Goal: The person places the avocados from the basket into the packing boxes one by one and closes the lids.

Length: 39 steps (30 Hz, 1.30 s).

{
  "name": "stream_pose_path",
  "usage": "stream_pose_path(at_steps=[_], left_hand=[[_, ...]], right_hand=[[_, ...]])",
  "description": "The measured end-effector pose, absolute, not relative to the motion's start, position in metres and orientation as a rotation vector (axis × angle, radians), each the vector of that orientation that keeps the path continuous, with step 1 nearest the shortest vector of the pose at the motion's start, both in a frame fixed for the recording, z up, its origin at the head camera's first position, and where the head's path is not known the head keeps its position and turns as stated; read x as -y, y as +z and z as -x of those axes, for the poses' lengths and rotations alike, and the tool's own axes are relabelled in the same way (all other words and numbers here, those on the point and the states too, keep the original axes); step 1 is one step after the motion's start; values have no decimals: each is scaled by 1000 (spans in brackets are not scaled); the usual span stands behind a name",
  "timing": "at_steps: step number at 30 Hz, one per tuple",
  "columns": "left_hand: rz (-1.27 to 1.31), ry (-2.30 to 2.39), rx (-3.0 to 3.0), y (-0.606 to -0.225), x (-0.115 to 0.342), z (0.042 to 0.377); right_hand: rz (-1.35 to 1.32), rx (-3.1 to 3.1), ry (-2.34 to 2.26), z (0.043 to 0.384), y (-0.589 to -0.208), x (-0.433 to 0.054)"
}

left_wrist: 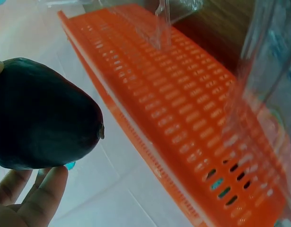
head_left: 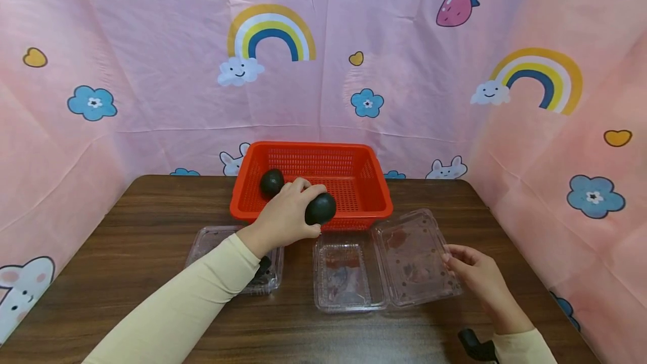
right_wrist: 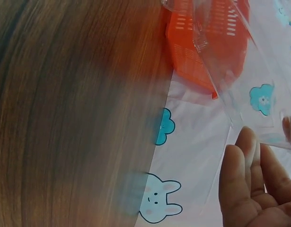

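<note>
My left hand (head_left: 283,215) grips a dark green avocado (head_left: 320,209) between thumb and fingers, over the front rim of the red basket (head_left: 309,223). In the left wrist view, the stem end of this avocado (left_wrist: 46,113) points away from the palm. A second avocado (head_left: 272,183) lies in the basket's left end. My right hand (head_left: 477,277) pinches the outer edge of the raised lid (head_left: 417,263) of a clear plastic clamshell box. The box's base (head_left: 349,296) sits on the table in front of the basket, with no avocado in it.
Another clear plastic box (head_left: 204,240) stands on the left of the wooden table (head_left: 146,251), partly hidden under my left forearm. A patterned pink cloth (head_left: 323,105) hangs behind the table and along its sides. Black gear (head_left: 475,347) is at my right wrist.
</note>
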<state>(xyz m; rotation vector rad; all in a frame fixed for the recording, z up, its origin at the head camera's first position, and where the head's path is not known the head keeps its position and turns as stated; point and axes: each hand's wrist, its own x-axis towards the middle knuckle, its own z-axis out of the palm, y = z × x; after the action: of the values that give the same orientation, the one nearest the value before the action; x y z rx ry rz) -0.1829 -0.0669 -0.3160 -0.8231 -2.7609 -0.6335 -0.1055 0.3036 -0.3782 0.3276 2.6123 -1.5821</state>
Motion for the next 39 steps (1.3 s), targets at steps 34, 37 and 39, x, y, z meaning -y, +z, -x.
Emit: stream_pose_path(at_steps=[34, 37, 39], left_hand=[[1024, -469, 2861, -328, 24, 163], [1047, -444, 2862, -330, 19, 162], [1053, -426, 2866, -332, 16, 161]], right_hand=[[-280, -2672, -1509, 104, -373, -303], [-290, -2689, -1481, 104, -372, -303], [-304, -2701, -1459, 103, -371, -303]])
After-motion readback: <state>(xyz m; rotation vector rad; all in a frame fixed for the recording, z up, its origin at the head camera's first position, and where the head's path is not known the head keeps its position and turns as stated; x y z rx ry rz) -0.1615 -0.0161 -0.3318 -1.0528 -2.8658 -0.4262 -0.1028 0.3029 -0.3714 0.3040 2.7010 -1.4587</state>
